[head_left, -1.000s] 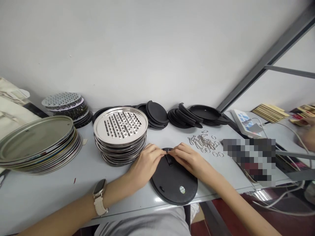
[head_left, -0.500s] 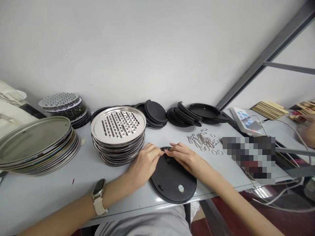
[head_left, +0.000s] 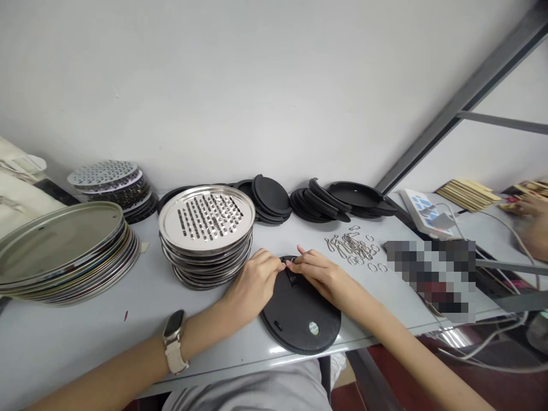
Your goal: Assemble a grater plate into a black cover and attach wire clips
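Note:
A black round plate (head_left: 299, 319) with a small green-white sticker and a slot lies at the table's front edge. At its far rim my left hand (head_left: 257, 279) pinches with thumb and fingers pressed together; what is between them is hidden. My right hand (head_left: 321, 274) meets it there, also closed, and a thin metal ring shows partly at its fingertips. Beside the left hand stands a stack of round metal grater plates (head_left: 205, 225). Right of the hands, loose metal rings and small clasps (head_left: 355, 246) lie in a pile.
Large round plates (head_left: 64, 245) are stacked at the left, with more grater discs (head_left: 105, 177) behind. Black round pieces (head_left: 272, 197) and black curved parts (head_left: 325, 200) line the wall. A white power strip (head_left: 428, 214), cables and a metal frame (head_left: 454, 108) are at right, near another person's hand (head_left: 533, 214).
Both hands stay at the plate's far rim with hardly any movement. The view has shifted very slightly, and the other person's hand at right has moved a little.

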`<action>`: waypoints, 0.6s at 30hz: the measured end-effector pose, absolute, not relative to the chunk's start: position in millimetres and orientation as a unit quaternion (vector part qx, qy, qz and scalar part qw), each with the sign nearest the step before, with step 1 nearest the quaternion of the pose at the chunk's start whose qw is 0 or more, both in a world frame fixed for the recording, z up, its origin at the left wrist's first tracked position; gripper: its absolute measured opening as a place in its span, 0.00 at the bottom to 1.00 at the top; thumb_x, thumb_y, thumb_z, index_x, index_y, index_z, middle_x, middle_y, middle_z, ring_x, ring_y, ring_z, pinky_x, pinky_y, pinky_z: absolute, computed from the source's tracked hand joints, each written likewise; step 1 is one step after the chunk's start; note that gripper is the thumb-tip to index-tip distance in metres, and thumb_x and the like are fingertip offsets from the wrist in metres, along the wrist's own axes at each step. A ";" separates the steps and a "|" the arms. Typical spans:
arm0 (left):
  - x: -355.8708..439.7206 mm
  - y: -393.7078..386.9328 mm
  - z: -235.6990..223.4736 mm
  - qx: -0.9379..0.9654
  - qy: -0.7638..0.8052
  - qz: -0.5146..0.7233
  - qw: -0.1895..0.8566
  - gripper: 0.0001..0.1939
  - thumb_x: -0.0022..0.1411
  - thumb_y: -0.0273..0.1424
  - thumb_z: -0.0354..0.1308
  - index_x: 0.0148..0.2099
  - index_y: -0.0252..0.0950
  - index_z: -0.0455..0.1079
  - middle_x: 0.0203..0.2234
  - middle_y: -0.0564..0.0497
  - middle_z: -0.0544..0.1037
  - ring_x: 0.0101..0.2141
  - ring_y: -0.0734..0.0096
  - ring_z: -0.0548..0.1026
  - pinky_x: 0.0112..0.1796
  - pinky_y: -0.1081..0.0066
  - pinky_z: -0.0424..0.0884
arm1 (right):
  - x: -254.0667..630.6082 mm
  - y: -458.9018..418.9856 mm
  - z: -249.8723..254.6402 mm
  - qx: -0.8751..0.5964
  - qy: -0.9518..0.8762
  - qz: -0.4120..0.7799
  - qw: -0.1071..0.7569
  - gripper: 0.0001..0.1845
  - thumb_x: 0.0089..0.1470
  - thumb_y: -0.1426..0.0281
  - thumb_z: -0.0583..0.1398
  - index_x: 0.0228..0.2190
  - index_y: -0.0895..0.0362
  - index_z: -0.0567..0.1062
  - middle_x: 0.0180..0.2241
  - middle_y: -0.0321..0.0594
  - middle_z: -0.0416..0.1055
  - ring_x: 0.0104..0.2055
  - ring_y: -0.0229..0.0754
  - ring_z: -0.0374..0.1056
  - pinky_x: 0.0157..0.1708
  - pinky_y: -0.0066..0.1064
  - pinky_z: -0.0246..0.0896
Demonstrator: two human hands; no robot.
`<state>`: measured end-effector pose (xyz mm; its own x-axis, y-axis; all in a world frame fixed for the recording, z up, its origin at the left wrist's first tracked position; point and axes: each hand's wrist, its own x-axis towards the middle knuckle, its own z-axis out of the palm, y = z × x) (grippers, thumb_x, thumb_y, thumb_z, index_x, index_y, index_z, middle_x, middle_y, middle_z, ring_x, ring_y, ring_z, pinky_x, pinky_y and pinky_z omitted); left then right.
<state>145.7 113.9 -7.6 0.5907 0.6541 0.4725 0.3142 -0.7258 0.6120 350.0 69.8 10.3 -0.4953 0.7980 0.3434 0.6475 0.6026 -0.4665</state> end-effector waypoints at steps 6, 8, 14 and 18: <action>146.6 112.6 -5.8 0.866 0.275 0.344 0.237 0.12 0.63 0.16 0.50 0.35 0.35 0.70 0.29 0.51 0.71 0.36 0.68 0.71 0.37 0.70 0.69 | 349.0 70.9 9.8 -0.417 -0.856 0.138 0.272 0.16 0.65 0.71 0.48 0.47 0.54 0.73 0.36 0.42 0.72 0.43 0.43 0.69 0.61 0.52 0.57; 146.8 113.1 -5.3 0.868 0.271 0.343 0.237 0.12 0.64 0.16 0.50 0.35 0.35 0.70 0.29 0.51 0.71 0.35 0.69 0.71 0.37 0.71 0.69 | 349.7 70.0 11.0 -0.419 -0.858 0.137 0.264 0.17 0.65 0.72 0.48 0.47 0.54 0.73 0.36 0.42 0.71 0.42 0.43 0.70 0.61 0.50 0.57; 146.5 114.5 -3.2 0.879 0.263 0.324 0.230 0.12 0.65 0.16 0.49 0.36 0.34 0.70 0.30 0.51 0.70 0.36 0.69 0.71 0.37 0.71 0.69 | 356.3 57.3 10.7 -0.459 -0.846 0.135 0.237 0.23 0.62 0.78 0.49 0.56 0.52 0.68 0.53 0.45 0.68 0.58 0.47 0.63 0.64 0.58 0.42; 147.1 116.2 -2.2 0.879 0.261 0.318 0.241 0.12 0.64 0.16 0.49 0.36 0.33 0.70 0.30 0.50 0.71 0.37 0.68 0.71 0.39 0.70 0.69 | 358.5 50.5 8.2 -0.476 -0.836 0.153 0.226 0.28 0.60 0.80 0.48 0.59 0.52 0.64 0.59 0.43 0.63 0.63 0.46 0.57 0.63 0.49 0.52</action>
